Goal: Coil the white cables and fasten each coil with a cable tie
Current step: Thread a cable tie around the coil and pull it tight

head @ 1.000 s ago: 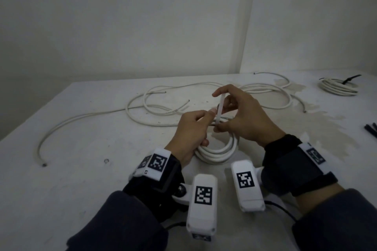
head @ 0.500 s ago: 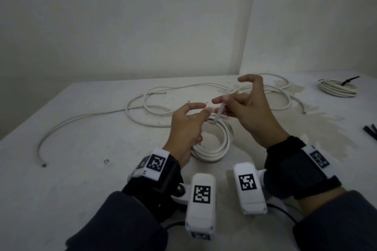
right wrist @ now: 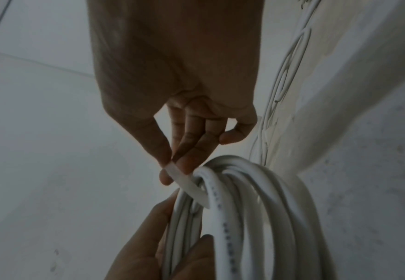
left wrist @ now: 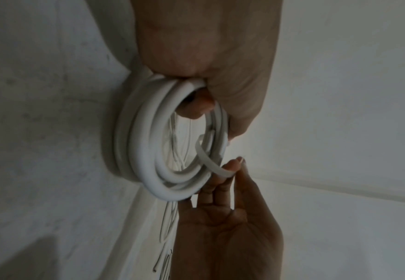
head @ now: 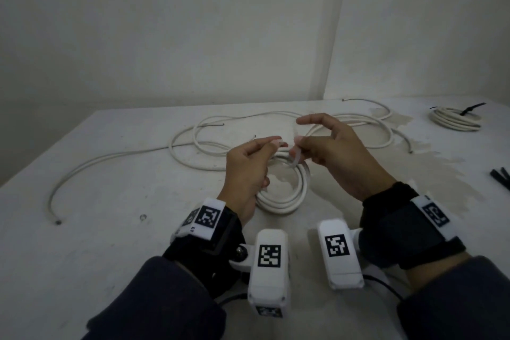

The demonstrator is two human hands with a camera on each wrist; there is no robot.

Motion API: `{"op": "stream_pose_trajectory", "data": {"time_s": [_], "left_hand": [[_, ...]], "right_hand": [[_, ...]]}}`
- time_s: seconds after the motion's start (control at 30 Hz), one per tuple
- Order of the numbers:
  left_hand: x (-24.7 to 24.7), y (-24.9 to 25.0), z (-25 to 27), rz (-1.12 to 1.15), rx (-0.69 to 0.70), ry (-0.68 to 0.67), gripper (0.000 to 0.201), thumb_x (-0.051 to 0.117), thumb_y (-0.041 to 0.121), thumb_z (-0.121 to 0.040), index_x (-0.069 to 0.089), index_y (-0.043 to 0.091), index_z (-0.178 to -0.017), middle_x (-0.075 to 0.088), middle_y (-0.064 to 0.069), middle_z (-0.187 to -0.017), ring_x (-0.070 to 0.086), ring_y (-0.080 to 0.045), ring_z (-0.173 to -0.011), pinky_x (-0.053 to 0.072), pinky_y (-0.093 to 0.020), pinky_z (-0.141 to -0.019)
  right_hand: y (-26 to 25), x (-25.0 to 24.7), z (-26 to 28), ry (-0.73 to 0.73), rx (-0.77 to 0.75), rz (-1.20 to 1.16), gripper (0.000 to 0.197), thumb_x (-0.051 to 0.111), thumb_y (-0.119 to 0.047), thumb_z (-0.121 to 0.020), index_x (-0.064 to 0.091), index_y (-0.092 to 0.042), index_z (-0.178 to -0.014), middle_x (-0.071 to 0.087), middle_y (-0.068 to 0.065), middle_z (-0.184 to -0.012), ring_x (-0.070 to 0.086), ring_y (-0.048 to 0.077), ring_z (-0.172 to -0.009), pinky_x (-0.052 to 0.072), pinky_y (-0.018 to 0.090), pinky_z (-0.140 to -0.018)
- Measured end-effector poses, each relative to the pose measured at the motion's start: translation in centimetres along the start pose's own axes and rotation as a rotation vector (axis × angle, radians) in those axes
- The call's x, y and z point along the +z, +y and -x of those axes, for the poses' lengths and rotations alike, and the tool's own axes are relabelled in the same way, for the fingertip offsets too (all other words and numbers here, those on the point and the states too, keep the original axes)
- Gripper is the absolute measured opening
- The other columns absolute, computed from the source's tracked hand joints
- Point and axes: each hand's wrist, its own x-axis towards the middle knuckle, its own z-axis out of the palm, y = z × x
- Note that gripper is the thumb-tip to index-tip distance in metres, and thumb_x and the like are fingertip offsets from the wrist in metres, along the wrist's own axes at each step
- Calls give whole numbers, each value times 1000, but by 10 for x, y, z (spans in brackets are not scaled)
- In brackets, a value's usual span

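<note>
Left hand (head: 248,171) curled around the near side of the white cable coil (head: 287,196), fingers hooked through the loops and gripping several turns at once (clearest in the left wrist view, where the coil (left wrist: 148,151) hangs from the closed fingers). Coil lifted and tilted, far edge up, near edge low over the white table (head: 96,229); whether touching it, impossible to tell. Left thumb and forefinger raised near the top of the coil.

Right hand (head: 336,157) pinching a white cable tie (head: 296,159) between thumb and fingertips (right wrist: 184,163), little finger lifted clear. Cable tie (right wrist: 189,185) looped under the top of the bundle, a flat strip curving around the strands, tail end held in the pinch; not seen closed.

Beyond the hands, loose white cables (head: 209,141) sprawled across the table in wide loops, one end trailing off toward the left edge. Far right, well apart from the hands, a finished coil (head: 452,120) bound by a dark tie. At the right edge, a few black cable ties (head: 501,178) lying flat.
</note>
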Motion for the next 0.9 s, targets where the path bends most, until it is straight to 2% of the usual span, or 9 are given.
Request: {"op": "stream_pose_trajectory", "data": {"time_s": [0.07,0.13,0.23,0.33,0.63,0.77,0.9], "left_hand": [[0,0,1,-10,9,1,11,63,14,-90,74,17,-90,66,-2,-75,37,-3,-38,27,-17,-38],[1,0,1,-11,18,8,10,64,14,-89,73,17,-89,64,2,-67,37,-4,-38,27,-18,-38],[1,-1,1,-1,26,9,10,64,13,-89,73,15,-92,64,4,-63,35,-5,-38,26,-18,-39],[1,-2,0,9,24,17,9,64,13,-89,72,14,-93,63,5,-61,33,-5,-38,26,-18,-38],[-1,-2,0,-37,70,-8,9,65,15,-88,73,16,-92,64,3,-65,36,-8,-41,28,-20,-39],[-2,-1,0,-69,90,-37,9,65,17,-89,73,17,-92,66,3,-70,37,-7,-42,27,-22,-41],[-3,1,1,-70,108,-95,10,63,18,-91,67,10,-96,66,1,-69,32,-9,-42,24,-21,-40]], "right_hand": [[0,-1,1,-46,-2,30,22,60,6,-84,68,-8,-98,68,11,-63,63,13,-53,47,18,-55],[1,-1,1,-68,-19,63,21,59,9,-82,73,-2,-93,69,12,-65,63,14,-55,51,19,-57],[3,-1,2,-59,-72,145,12,63,2,-82,73,8,-80,66,9,-55,59,19,-55,50,21,-57],[5,-1,1,-41,-83,165,12,65,2,-81,72,11,-77,65,11,-53,57,20,-54,48,21,-55],[6,3,0,-11,-71,150,7,67,5,-79,73,4,-82,65,9,-52,59,15,-50,49,20,-55],[5,3,2,-16,-37,85,18,73,-5,-81,68,-6,-98,70,10,-58,64,12,-52,49,17,-56],[6,5,2,-27,-30,120,13,73,-10,-82,70,-14,-93,71,9,-60,67,12,-57,52,20,-62]]}}
